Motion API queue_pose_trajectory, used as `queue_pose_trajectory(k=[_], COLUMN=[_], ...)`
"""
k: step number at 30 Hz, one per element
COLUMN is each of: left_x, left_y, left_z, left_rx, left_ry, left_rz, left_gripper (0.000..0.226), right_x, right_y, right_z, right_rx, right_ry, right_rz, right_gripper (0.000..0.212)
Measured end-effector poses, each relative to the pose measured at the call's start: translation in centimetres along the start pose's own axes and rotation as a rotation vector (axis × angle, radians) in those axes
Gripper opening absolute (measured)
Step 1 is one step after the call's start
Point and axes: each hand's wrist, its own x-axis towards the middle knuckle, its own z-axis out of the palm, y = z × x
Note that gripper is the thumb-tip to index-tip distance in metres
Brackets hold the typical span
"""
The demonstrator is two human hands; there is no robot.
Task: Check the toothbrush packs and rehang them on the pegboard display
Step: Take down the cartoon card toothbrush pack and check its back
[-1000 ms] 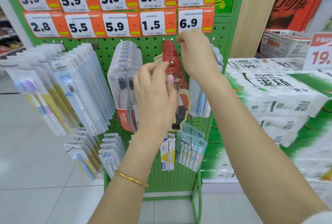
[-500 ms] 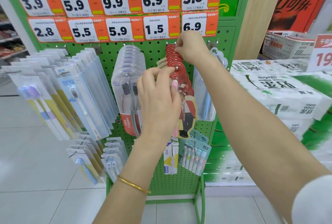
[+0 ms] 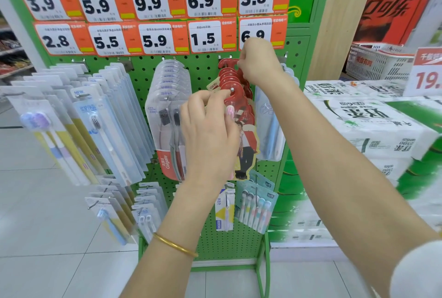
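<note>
The red toothbrush packs (image 3: 246,116) hang in a row on a metal peg (image 3: 232,89) in the upper middle of the green pegboard (image 3: 205,68), just below the orange price tags (image 3: 205,37). The left hand (image 3: 210,135), with a gold bracelet (image 3: 174,246) on its wrist, has its fingers curled and pinches the front pack's top beside the peg's tip. The right hand (image 3: 259,63) reaches to the back of the row by the board, its fingers bent and gripping the red hook-shaped tops there.
</note>
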Motion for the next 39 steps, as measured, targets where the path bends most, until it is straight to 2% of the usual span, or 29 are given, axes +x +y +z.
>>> queue_pose_trajectory(k=[7,12,17,25,29,33,35,39], left_x=[-0.7,-1.4,-2.4,-3.7,-5.2,-7.6,-8.7,-10.1], left_y=[0.1,0.3,0.6,1.5,1.6,1.8,1.8,1.5], left_z=[0.3,0.5,0.9,1.2,1.4,1.6,2.0,2.6], left_rx=[0.018,0.02,0.009,-0.018,-0.087,-0.182,-0.323,-0.544], left_ry=[0.009,0.017,0.029,0.045,0.012,-0.027,-0.1,-0.34], left_rz=[-0.001,-0.018,-0.046,-0.047,-0.061,-0.057,-0.11,-0.331], left_gripper=[0.036,0.039,0.043,0.043,0.04,0.036,0.032,0.027], right_x=[-2.6,-5.2,-8.0,-11.2,-13.9,-17.0,-18.1,-19.6], right_y=[0.8,1.4,0.6,1.6,3.5,5.6,6.8,8.9], right_z=[-0.5,-1.2,-2.2,-2.9,-2.5,-1.7,-1.5,-1.2], right_rx=[-0.052,-0.058,-0.048,-0.087,0.052,0.225,0.353,0.567], right_ry=[0.093,0.138,0.208,0.223,0.255,0.238,0.185,-0.004], right_rz=[-0.003,0.041,-0.015,0.014,0.031,0.062,0.111,0.179], right_gripper=[0.021,0.042,0.02,0.031,0.01,0.011,0.009,0.016])
